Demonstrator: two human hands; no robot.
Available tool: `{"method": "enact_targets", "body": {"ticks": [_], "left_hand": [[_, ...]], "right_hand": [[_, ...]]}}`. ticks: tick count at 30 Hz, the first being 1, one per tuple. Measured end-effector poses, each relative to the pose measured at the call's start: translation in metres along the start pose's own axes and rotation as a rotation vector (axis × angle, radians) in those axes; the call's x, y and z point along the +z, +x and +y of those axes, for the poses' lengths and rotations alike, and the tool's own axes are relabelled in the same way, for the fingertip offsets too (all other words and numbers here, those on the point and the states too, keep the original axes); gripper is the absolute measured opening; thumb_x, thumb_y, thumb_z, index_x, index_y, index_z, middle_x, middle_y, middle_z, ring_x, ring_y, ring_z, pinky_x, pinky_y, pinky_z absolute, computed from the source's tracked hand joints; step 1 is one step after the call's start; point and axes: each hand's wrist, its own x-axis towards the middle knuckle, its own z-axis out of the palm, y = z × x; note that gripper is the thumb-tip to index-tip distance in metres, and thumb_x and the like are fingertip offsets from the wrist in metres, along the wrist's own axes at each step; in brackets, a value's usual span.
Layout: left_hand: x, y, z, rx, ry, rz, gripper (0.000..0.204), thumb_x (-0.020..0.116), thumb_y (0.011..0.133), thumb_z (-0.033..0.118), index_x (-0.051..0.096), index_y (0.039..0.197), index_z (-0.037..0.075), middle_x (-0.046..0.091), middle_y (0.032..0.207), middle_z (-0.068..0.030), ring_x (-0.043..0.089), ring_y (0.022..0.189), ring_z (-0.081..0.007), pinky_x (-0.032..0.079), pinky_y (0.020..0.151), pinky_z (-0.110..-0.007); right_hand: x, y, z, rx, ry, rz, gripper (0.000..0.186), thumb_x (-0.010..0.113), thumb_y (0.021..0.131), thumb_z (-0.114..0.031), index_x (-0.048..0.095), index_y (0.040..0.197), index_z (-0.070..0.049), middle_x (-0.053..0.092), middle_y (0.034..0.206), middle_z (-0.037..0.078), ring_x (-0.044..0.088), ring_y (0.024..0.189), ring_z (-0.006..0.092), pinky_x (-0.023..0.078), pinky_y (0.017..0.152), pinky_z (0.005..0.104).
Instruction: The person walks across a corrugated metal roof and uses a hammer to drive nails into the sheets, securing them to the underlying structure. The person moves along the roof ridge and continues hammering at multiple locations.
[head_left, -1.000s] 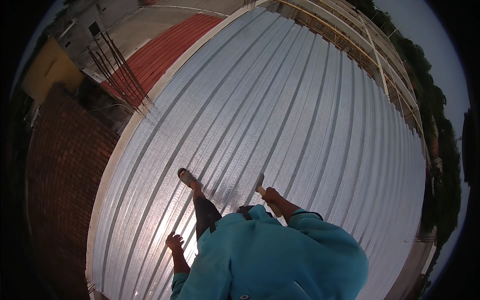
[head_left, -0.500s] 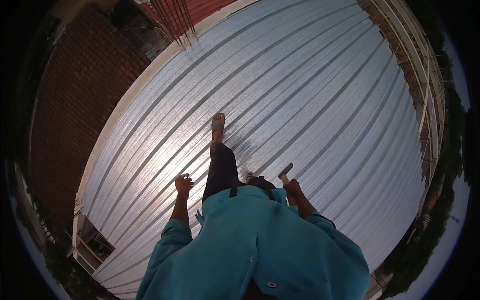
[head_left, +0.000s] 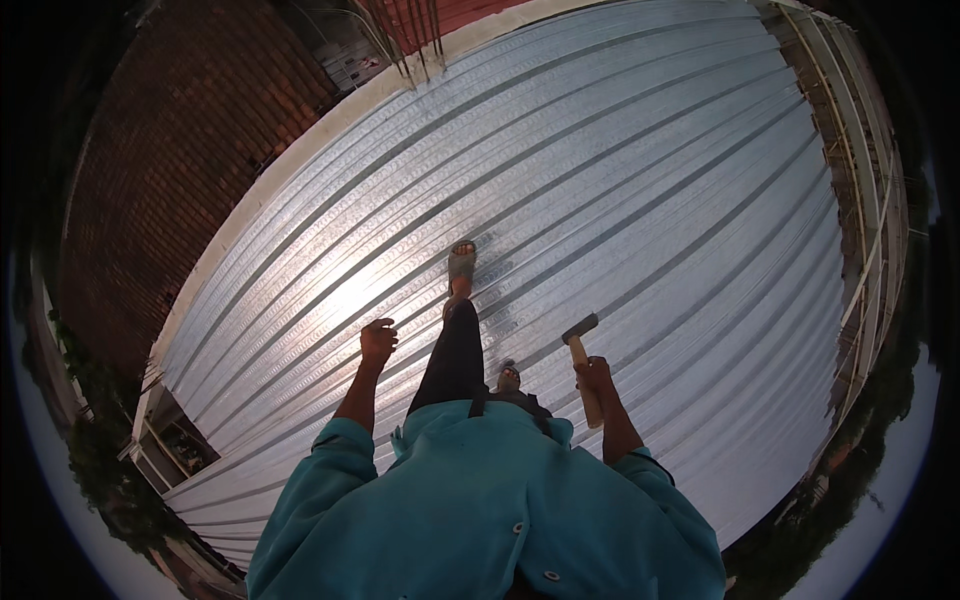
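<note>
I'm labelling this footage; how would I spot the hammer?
Against the silvery ribbed metal roof, find the right hand, beyond the teal sleeve. It grips the hammer, whose pale handle, crossed by a dark head, sets it apart from the sandalled foot nearby.

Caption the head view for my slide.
Right grip around a hammer, left grip loosely curled, both above ribbed metal sheeting.

Hammer: just the one hammer (head_left: 578, 350), looks whole from here
Head: dark grey, longish, sits crosswise on top, right end tipped up a bit
Handle: pale, wood-looking, pretty chunky, butt end poking out below the grip
Grip: right hand (head_left: 595, 374) wrapped round the handle partway down
Pose: head end pointing away from the body, leaning slightly left
Spot: over the ribbed metal roof (head_left: 660, 200), well in from its left and right edges
</note>
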Motion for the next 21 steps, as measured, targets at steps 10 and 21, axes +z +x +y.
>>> {"method": "enact_targets", "body": {"ticks": [10,21], "left_hand": [[-0.047,0.082,0.15,-0.028,-0.177,0.019,0.026,0.054,0.091,0.004,0.06,0.115,-0.001,0.065,0.081,-0.0125,0.063,0.06,-0.0181,0.048,0.045,-0.028],[0.056,0.134,0.339,0.32,-0.012,0.038,0.029,0.061,0.087,0.006,0.063,0.116,0.002,0.069,0.083,-0.0095,0.066,0.064,-0.0165,0.052,0.049,-0.027]], "right_hand": [[-0.019,0.0,-0.118,-0.014,0.172,0.04,0.032,0.068,0.082,-0.016,0.062,0.097,0.011,0.065,0.071,0.015,0.066,0.056,0.0226,0.054,0.048,0.0356],[-0.057,0.097,-0.108,-0.377,-0.467,0.097,0.034,0.073,0.079,-0.023,0.065,0.087,0.009,0.066,0.07,0.02,0.069,0.059,0.0306,0.055,0.05,0.0421]]}}
